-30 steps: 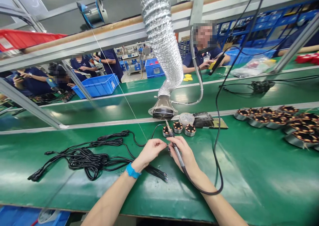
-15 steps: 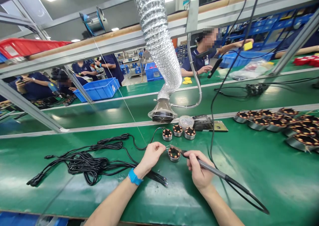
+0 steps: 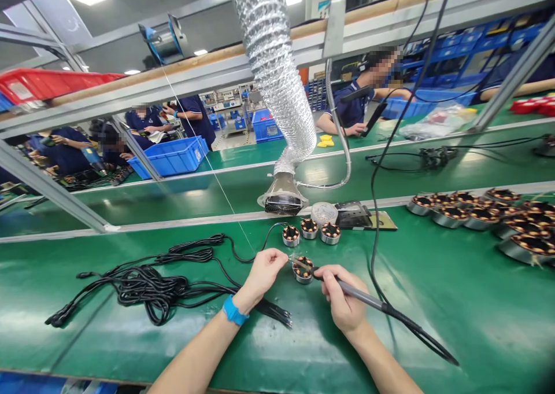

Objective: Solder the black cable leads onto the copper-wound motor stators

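Observation:
My left hand [image 3: 265, 271], with a blue band at the wrist, is pinched at the left edge of a ring-shaped copper-wound coil [image 3: 302, 271]. What lies between its fingertips is too small to name; a thin wire seems to run there. My right hand [image 3: 344, 298] grips a grey soldering iron [image 3: 362, 294] like a pen. The iron's tip reaches over the coil toward the left fingertips. Behind it stand three similar coils [image 3: 309, 228]. Black cables [image 3: 150, 290] lie left of my left hand, their stripped ends [image 3: 277, 313] beside its wrist.
A silver duct [image 3: 277, 76] ends in a hood [image 3: 283, 194] above the bench's back rail. Many coils [image 3: 477, 212] sit at the right. A clear tape roll [image 3: 324, 213] and a metal plate [image 3: 384, 220] lie behind. A person [image 3: 353, 107] works across the bench.
My right hand and the iron have shifted slightly left, the tip now nearer my left fingertips. My left hand stays put. The person across has leaned right, and the yellow piece they held up is out of sight.

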A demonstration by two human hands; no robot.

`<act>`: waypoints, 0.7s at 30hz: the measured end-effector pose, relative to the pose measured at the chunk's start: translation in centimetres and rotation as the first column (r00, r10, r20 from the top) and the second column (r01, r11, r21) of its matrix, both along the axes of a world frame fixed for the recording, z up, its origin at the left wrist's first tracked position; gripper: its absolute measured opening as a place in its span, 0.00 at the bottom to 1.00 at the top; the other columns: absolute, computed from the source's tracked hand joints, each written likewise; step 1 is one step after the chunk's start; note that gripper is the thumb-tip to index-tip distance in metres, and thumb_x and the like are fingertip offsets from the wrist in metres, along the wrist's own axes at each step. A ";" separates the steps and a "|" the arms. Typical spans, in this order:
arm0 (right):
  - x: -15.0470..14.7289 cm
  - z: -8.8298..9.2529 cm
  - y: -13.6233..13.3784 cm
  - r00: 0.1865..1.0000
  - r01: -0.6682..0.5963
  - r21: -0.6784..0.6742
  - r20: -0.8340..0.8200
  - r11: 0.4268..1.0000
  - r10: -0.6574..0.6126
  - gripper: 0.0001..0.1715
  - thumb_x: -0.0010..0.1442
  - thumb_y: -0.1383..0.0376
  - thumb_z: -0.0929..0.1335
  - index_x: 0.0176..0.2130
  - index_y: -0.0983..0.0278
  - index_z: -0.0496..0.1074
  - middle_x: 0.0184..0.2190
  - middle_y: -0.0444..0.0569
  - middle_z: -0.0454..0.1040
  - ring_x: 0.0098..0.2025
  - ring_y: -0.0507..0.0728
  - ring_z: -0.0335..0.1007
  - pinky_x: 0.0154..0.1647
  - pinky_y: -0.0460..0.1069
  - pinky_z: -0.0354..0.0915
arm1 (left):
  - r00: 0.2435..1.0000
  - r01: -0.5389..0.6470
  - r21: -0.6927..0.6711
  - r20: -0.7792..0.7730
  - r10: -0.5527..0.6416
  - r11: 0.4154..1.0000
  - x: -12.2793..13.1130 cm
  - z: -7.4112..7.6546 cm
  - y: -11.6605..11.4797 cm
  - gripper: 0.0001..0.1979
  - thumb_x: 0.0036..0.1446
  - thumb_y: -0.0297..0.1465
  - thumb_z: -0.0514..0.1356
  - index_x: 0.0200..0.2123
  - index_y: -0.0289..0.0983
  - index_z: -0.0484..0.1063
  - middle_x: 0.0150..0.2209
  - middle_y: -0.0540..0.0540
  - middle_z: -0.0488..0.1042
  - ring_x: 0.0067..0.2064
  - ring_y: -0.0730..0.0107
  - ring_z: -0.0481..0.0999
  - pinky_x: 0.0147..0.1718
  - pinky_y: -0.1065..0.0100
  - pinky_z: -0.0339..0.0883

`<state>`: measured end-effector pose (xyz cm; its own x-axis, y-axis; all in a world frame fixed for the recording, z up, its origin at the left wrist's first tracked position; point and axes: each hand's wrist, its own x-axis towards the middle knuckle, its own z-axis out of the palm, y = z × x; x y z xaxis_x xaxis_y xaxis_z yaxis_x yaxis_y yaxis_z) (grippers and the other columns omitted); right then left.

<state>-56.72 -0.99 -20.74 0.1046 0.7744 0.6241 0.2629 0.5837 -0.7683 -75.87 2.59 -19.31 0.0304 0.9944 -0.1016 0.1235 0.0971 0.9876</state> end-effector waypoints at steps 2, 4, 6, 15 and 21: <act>-0.1 -0.1 0.0 1.000 0.007 -0.025 -0.012 1.000 -0.007 0.18 0.70 0.59 0.65 0.32 0.60 0.77 0.16 0.40 0.69 0.17 0.52 0.67 0.17 0.48 0.60 | 1.000 0.000 -0.005 0.002 0.000 1.000 0.0 0.0 0.0 0.16 0.52 0.43 0.67 0.27 0.35 0.75 0.21 0.55 0.62 0.26 0.74 0.58 0.28 0.69 0.54; -0.1 -0.2 0.0 1.000 0.009 -0.040 -0.023 0.999 -0.010 0.18 0.70 0.59 0.65 0.32 0.60 0.77 0.15 0.40 0.68 0.16 0.52 0.66 0.17 0.48 0.59 | 1.000 0.002 -0.012 0.006 -0.002 1.000 0.0 0.0 0.0 0.16 0.52 0.43 0.67 0.28 0.35 0.75 0.20 0.55 0.61 0.25 0.74 0.58 0.28 0.69 0.54; -0.2 -0.2 -0.1 0.999 0.000 -0.042 -0.033 0.999 -0.002 0.17 0.70 0.58 0.65 0.32 0.59 0.77 0.15 0.40 0.68 0.16 0.52 0.66 0.16 0.48 0.59 | 1.000 0.001 -0.018 0.013 -0.001 1.000 0.0 0.0 0.0 0.15 0.51 0.43 0.67 0.27 0.35 0.76 0.19 0.55 0.60 0.25 0.74 0.58 0.27 0.69 0.54; -0.2 -0.5 -0.3 0.988 0.027 -0.082 -0.148 0.996 -0.039 0.18 0.71 0.57 0.65 0.33 0.61 0.77 0.16 0.40 0.68 0.17 0.52 0.66 0.18 0.47 0.59 | 0.999 0.013 -0.040 0.045 -0.011 0.999 -0.1 0.0 -0.1 0.17 0.50 0.44 0.68 0.28 0.36 0.75 0.18 0.56 0.60 0.25 0.74 0.59 0.27 0.69 0.54; -0.2 -0.5 -0.3 0.991 0.028 -0.080 -0.131 0.996 -0.039 0.19 0.71 0.56 0.65 0.32 0.61 0.77 0.16 0.41 0.68 0.17 0.52 0.66 0.18 0.48 0.60 | 0.999 0.014 -0.042 0.044 -0.012 0.999 -0.1 -0.1 0.0 0.15 0.52 0.42 0.67 0.28 0.36 0.75 0.17 0.58 0.56 0.23 0.76 0.54 0.25 0.70 0.51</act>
